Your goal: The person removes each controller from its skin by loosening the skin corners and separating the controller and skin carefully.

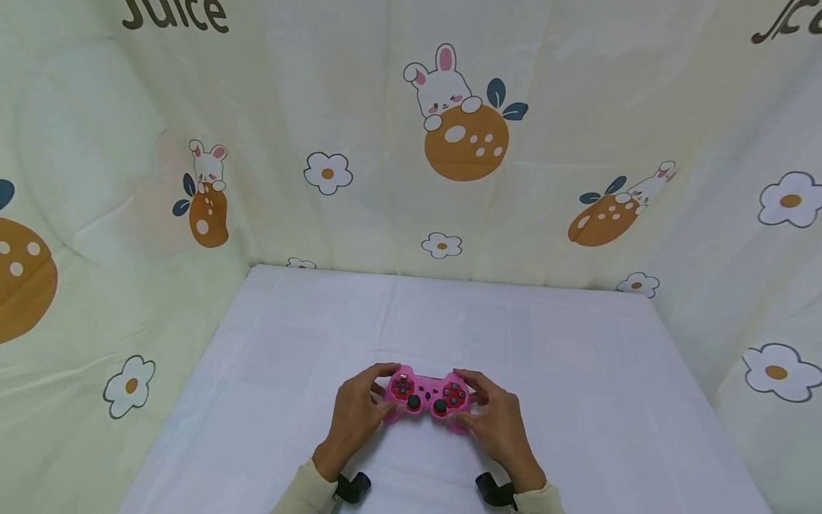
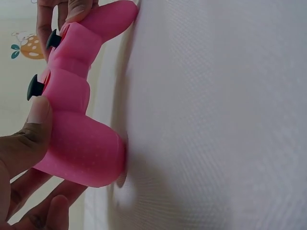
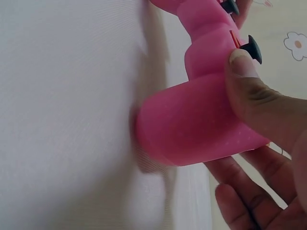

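A pink game controller (image 1: 427,389) with red button areas and two black thumbsticks is held between both hands, its face toward the head camera. My left hand (image 1: 357,405) grips its left end, the thumb on the face near the left stick. At the other end my right hand (image 1: 497,414) pinches the right grip between thumb and fingers. In the left wrist view the controller's handle (image 2: 84,151) comes down close to the white cloth. The right wrist view shows the other handle (image 3: 192,127) similarly low over the cloth, with the right thumb pressed on top.
A white-covered table (image 1: 308,335) lies under the hands. Around it hangs a pale curtain (image 1: 372,93) printed with rabbits, oranges and flowers, rising at the table's back edge and both sides. Black wrist cameras (image 1: 353,488) are strapped on both wrists.
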Action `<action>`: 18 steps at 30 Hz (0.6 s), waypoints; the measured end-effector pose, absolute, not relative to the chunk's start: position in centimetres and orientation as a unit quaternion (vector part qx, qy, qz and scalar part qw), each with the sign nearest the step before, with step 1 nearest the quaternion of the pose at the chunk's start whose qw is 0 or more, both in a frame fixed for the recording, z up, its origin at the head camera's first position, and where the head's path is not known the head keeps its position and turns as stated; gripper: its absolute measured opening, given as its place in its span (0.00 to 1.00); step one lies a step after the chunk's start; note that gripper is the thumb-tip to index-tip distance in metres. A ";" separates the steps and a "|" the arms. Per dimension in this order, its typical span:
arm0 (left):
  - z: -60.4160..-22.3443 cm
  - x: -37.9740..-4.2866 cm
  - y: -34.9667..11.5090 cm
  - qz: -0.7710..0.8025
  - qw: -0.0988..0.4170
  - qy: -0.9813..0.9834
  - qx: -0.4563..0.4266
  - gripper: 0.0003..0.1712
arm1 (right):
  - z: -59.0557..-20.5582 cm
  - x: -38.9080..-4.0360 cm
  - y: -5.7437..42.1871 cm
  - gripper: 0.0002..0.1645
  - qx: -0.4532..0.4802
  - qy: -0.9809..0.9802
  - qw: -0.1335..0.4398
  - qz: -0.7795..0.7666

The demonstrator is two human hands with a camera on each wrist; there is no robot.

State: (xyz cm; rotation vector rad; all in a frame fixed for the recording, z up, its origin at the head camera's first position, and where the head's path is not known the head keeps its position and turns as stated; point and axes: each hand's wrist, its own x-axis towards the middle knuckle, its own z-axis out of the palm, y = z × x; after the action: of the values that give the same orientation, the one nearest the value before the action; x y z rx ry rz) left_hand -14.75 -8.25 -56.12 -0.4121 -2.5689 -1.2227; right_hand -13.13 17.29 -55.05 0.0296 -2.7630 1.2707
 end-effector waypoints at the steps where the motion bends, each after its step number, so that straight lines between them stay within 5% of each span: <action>1: -56.1 -14.8 -8.3 -0.422 0.136 -0.885 -0.142 0.35 | -55.1 -13.2 17.3 0.47 0.014 -0.908 0.056 0.416; 11: -56.1 -14.9 -8.3 -0.421 0.157 -0.882 -0.141 0.36 | -55.4 -13.1 17.3 0.48 0.033 -0.910 0.096 0.402; 18: -56.0 -14.8 -8.5 -0.431 0.145 -0.878 -0.148 0.35 | -55.2 -13.1 17.5 0.48 0.024 -0.908 0.065 0.413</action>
State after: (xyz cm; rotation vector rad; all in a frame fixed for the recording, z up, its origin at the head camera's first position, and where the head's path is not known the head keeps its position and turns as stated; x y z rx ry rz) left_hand -14.78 -8.50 -55.96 -0.4273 -2.5298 -1.2407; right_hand -13.11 17.47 -55.15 0.0720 -2.7418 1.2451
